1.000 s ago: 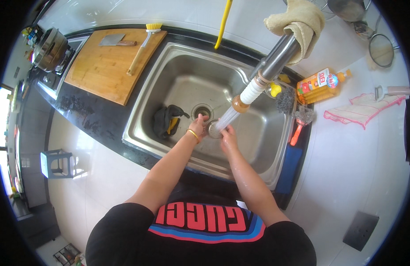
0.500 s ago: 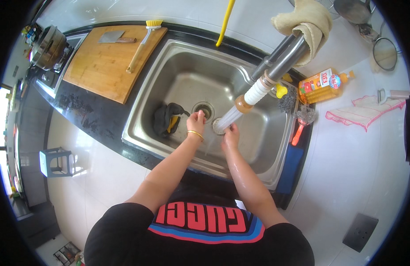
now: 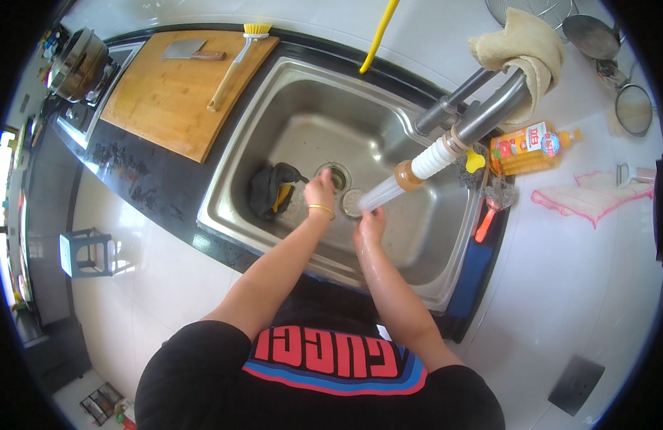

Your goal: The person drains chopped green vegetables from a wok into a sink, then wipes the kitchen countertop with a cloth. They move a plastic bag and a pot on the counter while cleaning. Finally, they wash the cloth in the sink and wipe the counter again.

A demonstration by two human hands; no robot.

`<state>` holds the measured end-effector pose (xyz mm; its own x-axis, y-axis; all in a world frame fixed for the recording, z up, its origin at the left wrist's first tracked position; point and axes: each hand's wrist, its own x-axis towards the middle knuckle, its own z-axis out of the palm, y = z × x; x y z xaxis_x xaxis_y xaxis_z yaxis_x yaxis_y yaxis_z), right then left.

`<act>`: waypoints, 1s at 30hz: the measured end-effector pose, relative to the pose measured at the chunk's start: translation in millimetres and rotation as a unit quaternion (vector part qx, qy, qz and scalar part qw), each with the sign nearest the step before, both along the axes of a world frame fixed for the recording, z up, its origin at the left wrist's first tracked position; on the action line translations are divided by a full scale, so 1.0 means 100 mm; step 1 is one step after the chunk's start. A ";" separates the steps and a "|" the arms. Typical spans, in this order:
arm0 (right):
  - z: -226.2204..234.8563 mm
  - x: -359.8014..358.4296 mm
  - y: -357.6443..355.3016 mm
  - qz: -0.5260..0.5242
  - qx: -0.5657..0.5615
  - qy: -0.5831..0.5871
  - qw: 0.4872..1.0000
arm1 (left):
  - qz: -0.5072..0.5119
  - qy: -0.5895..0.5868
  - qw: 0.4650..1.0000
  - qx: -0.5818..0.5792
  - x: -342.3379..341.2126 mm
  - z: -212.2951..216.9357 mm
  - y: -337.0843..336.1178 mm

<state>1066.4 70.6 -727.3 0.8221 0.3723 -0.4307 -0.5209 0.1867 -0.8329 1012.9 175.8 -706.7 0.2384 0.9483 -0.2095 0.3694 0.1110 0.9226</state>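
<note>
In the steel sink, a stream of water runs from a faucet with a white hose end. My right hand grips the edge of a round metal drain strainer under that stream. My left hand, a gold bangle on its wrist, hovers beside the drain opening. Its fingers look stretched out, slightly blurred, and nothing shows in them. A crumpled dark cloth-like item with a yellow patch lies against the sink's left side.
Left of the sink, a wooden cutting board bears a cleaver and a long-handled brush. A beige cloth drapes the faucet. On the right are an orange bottle, an orange-handled scrubber and a blue pad.
My left hand has turned, its fingers reaching upward from a more closed pose. The right hand keeps the strainer under the water. The whole view has shifted slightly.
</note>
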 end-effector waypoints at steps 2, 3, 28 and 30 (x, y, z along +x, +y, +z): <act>0.04 0.01 -0.01 -0.002 0.005 -0.013 1.000 | -0.020 0.023 0.996 -0.085 -0.04 0.02 0.12; 0.05 0.01 -0.01 0.009 0.016 -0.022 1.000 | -0.020 -0.003 0.989 -0.147 -0.03 -0.05 0.15; 0.05 -0.02 -0.16 0.272 -0.210 -0.713 0.611 | -0.111 -0.352 0.722 -0.585 -0.21 -0.77 0.18; -0.02 0.00 -0.21 0.286 -0.240 -0.680 0.631 | -0.088 -0.360 0.718 -0.590 -0.19 -0.86 0.14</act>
<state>1066.6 49.5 -729.4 0.3432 0.8707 0.3522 0.8687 -0.1517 -0.4715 993.8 189.5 -793.0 0.7816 0.1547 -0.6042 -0.0521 0.9816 0.1838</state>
